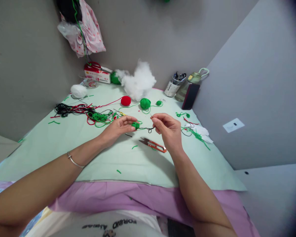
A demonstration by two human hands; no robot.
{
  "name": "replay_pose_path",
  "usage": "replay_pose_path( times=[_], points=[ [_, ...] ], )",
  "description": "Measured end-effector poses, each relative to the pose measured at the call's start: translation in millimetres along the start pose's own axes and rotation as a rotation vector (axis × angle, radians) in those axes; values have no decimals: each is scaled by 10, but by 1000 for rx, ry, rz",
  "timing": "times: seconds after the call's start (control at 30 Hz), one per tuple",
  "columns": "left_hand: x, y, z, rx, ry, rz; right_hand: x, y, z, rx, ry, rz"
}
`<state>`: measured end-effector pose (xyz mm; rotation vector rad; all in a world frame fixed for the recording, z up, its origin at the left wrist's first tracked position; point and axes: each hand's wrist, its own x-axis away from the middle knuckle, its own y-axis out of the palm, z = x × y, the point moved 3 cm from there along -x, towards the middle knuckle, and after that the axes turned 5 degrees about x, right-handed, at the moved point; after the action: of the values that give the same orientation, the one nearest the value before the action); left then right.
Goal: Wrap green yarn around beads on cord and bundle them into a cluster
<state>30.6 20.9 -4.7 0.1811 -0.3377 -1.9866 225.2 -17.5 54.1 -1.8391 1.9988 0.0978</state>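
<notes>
My left hand [119,127] pinches a small green crocheted piece [135,125] above the pale green table cover [64,144]. A black thread [148,129] runs from that piece to my right hand [168,129], whose fingers are pinched closed on the thread's end. A fine needle seems to rise from the right fingers, too thin to be sure. The orange thread snips [153,144] lie on the cover just below and between both hands. A silver bangle sits on my left wrist.
Behind the hands lie a red yarn ball [125,100], a green yarn ball [145,103], a tangle of black, red and green yarn [88,113], white stuffing [139,82], a jar of tools [174,86], a bottle [190,82] and a dark phone [190,96]. Grey walls close in on three sides.
</notes>
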Motion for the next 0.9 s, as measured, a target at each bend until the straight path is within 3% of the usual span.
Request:
replay_pose_path(
  times=[0.2, 0.33, 0.7, 0.9],
  points=[
    [-2, -19, -1, -17, 12, 13, 63, 108, 42, 349, -119, -219],
    [-9, -33, -6, -26, 24, 25, 74, 121, 63, 487, -158, -242],
    [-8, -40, 8, -79, 80, 59, 79, 121, 65, 551, -137, -285],
    [7, -20, 17, -65, 55, 47, 66, 131, 99, 459, -70, -287]
  ],
)
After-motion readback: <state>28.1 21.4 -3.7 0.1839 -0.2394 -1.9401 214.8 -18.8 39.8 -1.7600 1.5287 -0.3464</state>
